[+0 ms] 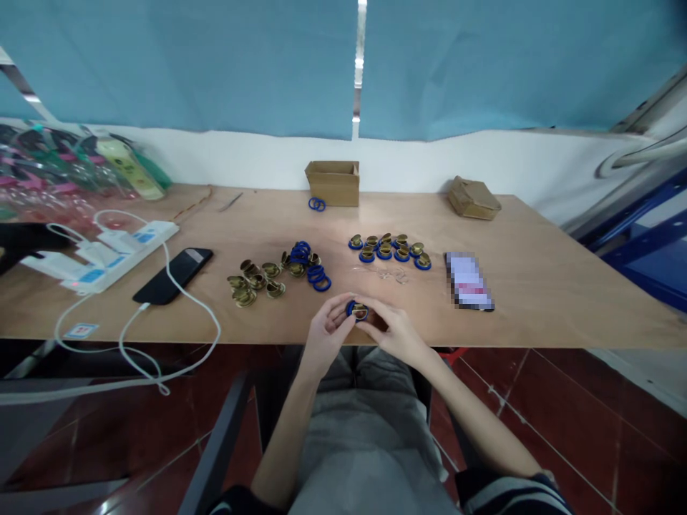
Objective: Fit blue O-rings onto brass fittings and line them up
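Close to the table's front edge, my left hand (326, 336) and my right hand (398, 333) both pinch a brass-coloured metal piece with a blue ring (357, 310) around it. The fingertips of the two hands meet it from either side. Left of my hands lie several loose brass-coloured pieces (256, 281) without rings. Among and beside them is a small pile of blue rings (318, 279). Beyond my right hand stands a group of brass-coloured pieces seated in blue rings (384, 250). Small thin clear or wiry bits (386, 274) lie just in front of that group.
An open cardboard box (333, 187) stands at the back with two blue rings (316, 204) before it; a closed carton (473, 198) is back right. A lit phone (468, 281) lies right. Left are a dark phone (172, 276), a power strip (121, 257) with cables, and bottles (129, 166).
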The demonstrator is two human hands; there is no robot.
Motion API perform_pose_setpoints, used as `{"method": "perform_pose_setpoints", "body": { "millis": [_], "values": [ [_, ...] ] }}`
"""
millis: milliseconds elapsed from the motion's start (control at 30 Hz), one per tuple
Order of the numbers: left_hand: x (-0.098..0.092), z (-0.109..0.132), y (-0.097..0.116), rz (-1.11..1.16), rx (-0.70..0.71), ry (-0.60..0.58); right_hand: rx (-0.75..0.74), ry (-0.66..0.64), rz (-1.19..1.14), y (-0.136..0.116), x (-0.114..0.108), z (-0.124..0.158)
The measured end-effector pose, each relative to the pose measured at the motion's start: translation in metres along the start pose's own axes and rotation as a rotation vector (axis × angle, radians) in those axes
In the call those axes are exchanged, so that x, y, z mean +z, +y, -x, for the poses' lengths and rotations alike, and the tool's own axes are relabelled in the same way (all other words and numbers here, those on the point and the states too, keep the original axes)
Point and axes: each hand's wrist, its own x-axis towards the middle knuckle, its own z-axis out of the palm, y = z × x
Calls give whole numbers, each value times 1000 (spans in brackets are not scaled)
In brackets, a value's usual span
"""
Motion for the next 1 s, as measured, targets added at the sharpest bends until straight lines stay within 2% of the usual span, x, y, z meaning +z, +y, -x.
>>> {"method": "perform_pose_setpoints", "body": {
  "millis": [200, 367, 567, 633, 800, 1000],
  "values": [
    [-2, 0, 1, -25, 9, -41, 62, 10, -27, -2, -1, -1],
    [-1, 2, 7, -54, 2, -76, 49, 4, -49, 1, -1, 0],
    [1, 3, 2, -28, 17, -16, -14, 0, -105, -1, -2, -1],
    [2, 4, 0, 1, 8, 29, 18, -30, -186, -3, -5, -1],
    [3, 4, 1, 62, -25, 54, 113, -128, -599, -3, -10, -1],
    [3, 5, 2, 63, -27, 50, 206, -114, -536, -3, -7, 1]
  ]
}}
